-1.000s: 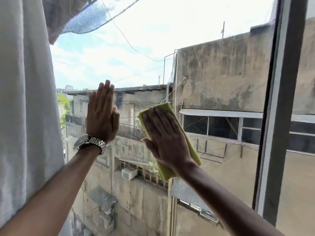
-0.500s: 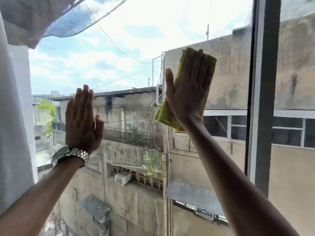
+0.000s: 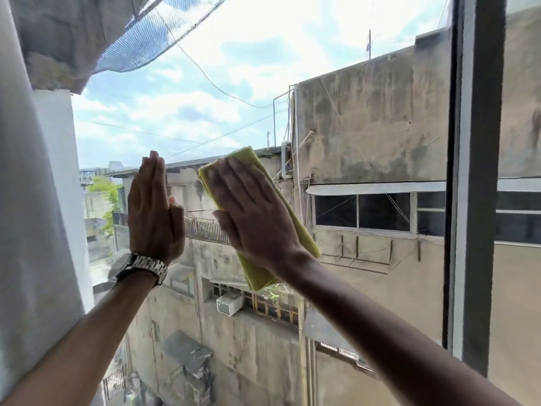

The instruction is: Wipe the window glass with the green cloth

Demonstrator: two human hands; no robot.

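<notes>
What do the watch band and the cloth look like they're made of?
Watch band: apparently polished metal, judging by its silvery, glinting links. Cloth: soft yellow-green fabric, matte and folded flat under the right hand; possibly microfibre, but the weave is too blurred to tell.

Green cloth (image 3: 301, 232): soft matt fabric, folded flat. Window glass (image 3: 366, 127): clear, smooth. Wristwatch (image 3: 143, 268), left of the cloth: polished metal link bracelet, glossy. Curtain (image 3: 32, 215), far left of the cloth: pale woven fabric, matt. Window frame (image 3: 474, 200), right of the cloth: dark, smooth, semi-matt.
</notes>
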